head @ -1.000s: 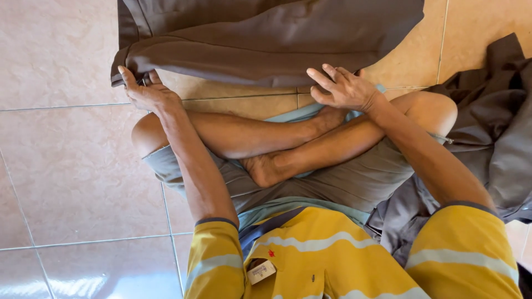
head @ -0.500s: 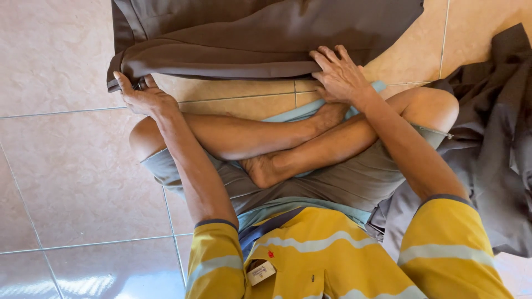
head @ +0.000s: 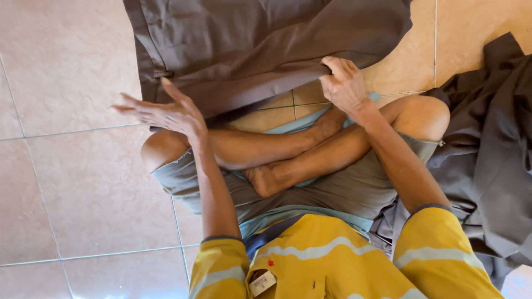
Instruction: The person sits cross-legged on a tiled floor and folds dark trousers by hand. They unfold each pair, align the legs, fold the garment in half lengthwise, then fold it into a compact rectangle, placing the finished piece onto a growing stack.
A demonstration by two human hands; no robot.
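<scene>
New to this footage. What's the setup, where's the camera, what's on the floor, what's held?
There is no machine here: a person sits cross-legged on a tiled floor, working with bare hands. The single picture comes from a camera worn on the head, looking down, so you see a yellow striped shirt, both arms and the crossed legs. A large brown cloth is spread on the tiles in front. The right hand grips its near edge. The left hand is open, fingers spread, at the cloth's left edge, holding nothing. More dark cloth is heaped beside the right knee.
</scene>
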